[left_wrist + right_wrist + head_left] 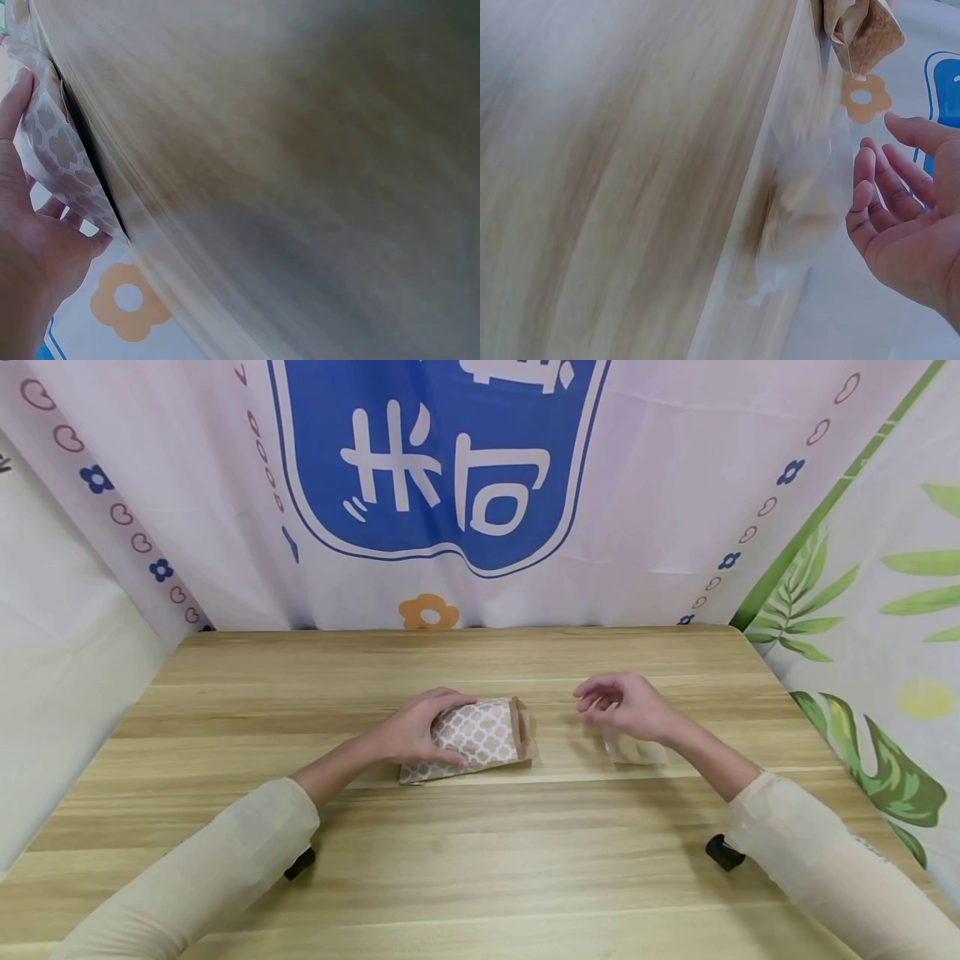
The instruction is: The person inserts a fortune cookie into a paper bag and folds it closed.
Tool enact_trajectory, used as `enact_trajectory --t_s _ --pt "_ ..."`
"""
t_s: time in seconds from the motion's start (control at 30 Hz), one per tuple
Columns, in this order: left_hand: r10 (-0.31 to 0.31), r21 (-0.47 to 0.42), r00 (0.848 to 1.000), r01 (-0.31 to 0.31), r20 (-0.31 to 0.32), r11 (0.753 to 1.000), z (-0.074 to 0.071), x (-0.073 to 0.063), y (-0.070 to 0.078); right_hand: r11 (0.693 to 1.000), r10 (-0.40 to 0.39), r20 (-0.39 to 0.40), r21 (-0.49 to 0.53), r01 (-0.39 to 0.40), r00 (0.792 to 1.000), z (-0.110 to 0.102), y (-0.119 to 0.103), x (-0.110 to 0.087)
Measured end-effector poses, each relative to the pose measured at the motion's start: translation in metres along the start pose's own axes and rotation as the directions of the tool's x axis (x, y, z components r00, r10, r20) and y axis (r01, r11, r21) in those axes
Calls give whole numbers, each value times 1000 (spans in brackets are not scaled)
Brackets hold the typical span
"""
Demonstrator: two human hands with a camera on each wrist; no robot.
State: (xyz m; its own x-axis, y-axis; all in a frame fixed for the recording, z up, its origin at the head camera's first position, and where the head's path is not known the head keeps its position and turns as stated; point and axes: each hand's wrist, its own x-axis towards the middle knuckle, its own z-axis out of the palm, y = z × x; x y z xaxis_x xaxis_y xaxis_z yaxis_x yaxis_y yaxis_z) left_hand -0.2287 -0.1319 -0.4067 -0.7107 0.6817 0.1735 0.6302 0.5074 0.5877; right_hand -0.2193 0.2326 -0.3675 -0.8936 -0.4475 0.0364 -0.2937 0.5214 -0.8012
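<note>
A paper bag [483, 731] with a tan and white lattice pattern lies on its side at the middle of the table. Its brown mouth gapes toward the right. My left hand [420, 727] grips the bag's closed end, thumb on the near side and fingers over the far side; the left wrist view shows the patterned paper [64, 154] within that grasp. To the right, my right hand [630, 706] hovers with loosely bent fingers and holds nothing. Below it lies a small clear plastic bag [639, 752]; pale contents show through the plastic [802, 217] in the right wrist view.
The wood-grain table [480, 860] spreads out on all sides of the two bags. Behind it hangs a printed curtain [637, 527] with a blue emblem, and leaf-patterned cloth [885, 710] borders the right side.
</note>
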Motion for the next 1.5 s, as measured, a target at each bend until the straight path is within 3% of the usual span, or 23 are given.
enact_trajectory --t_s 0.27,0.6,0.87,1.2,1.5 --pt "-2 -5 1000 2 4 1000 0 0 0 999 -28 -12 -41 27 1000 -10 4 -4" --pt "2 -5 1000 -2 6 1000 0 1 1 984 -67 33 -162 72 997 -20 9 -9" --pt "-1 -12 1000 2 10 1000 -1 2 3 968 -33 82 -246 52 996 -24 14 -11" --pt "-7 -2 1000 7 16 1000 -1 2 2 971 5 217 -233 46 976 -28 21 -15" --pt "-5 -2 1000 5 10 1000 0 2 0 972 34 225 -232 20 974 -27 25 -14"
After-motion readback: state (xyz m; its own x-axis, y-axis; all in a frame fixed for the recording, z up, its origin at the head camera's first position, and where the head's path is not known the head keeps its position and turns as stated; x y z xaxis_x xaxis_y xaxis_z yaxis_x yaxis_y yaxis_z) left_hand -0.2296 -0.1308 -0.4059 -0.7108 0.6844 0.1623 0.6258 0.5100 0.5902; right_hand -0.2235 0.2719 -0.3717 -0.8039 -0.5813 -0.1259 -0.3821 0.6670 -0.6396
